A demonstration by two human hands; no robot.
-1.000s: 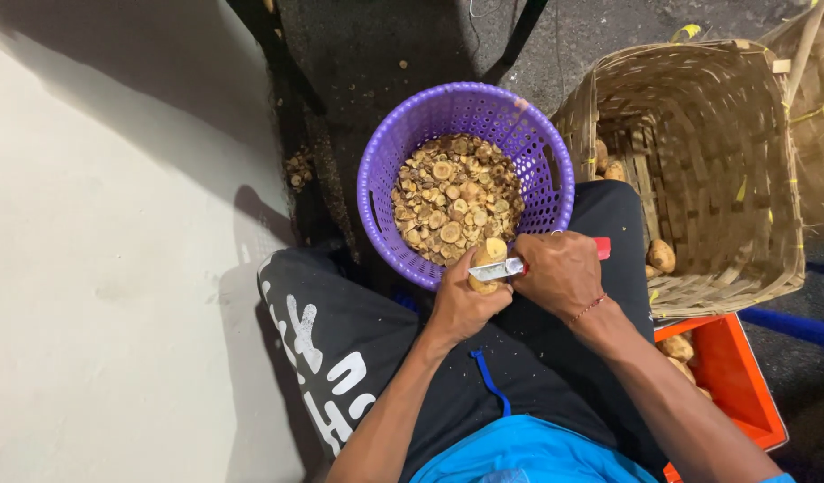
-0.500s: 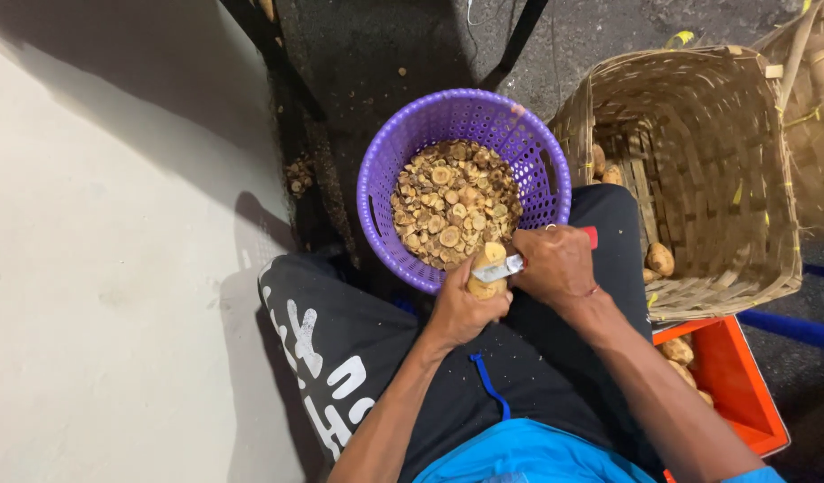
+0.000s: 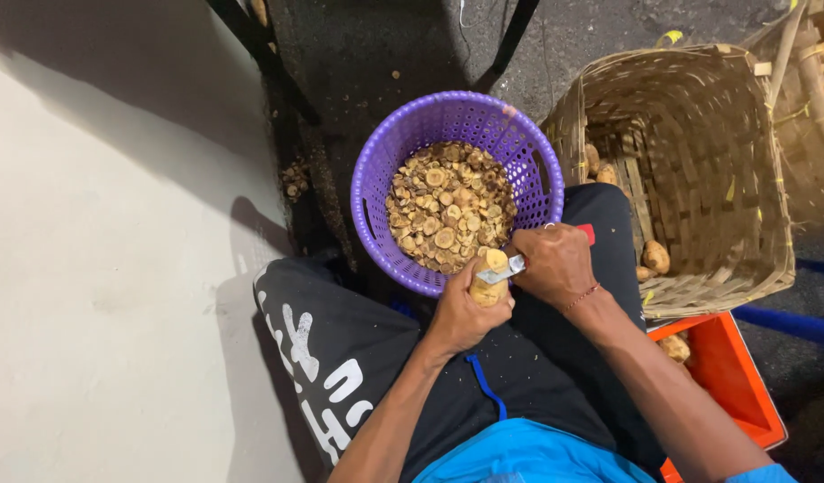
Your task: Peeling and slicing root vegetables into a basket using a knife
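Pale concrete slab (image 3: 99, 295) at far left, a dark gap beside it. Purple plastic basket (image 3: 448, 116) next, holding a heap of small cut tan pieces (image 3: 446, 207). Seated person behind it, black shorts. Left hand (image 3: 461, 313) closed around a small tan tuber (image 3: 489, 277), held just over the basket's near rim. Knife (image 3: 504, 268), silver blade, red handle end, lies against the tuber's top; right hand (image 3: 555, 266) clenched around the handle. Woven cane basket (image 3: 743, 152) to the right, a few whole tubers inside. Orange crate (image 3: 734, 380) below it, beside the right forearm.
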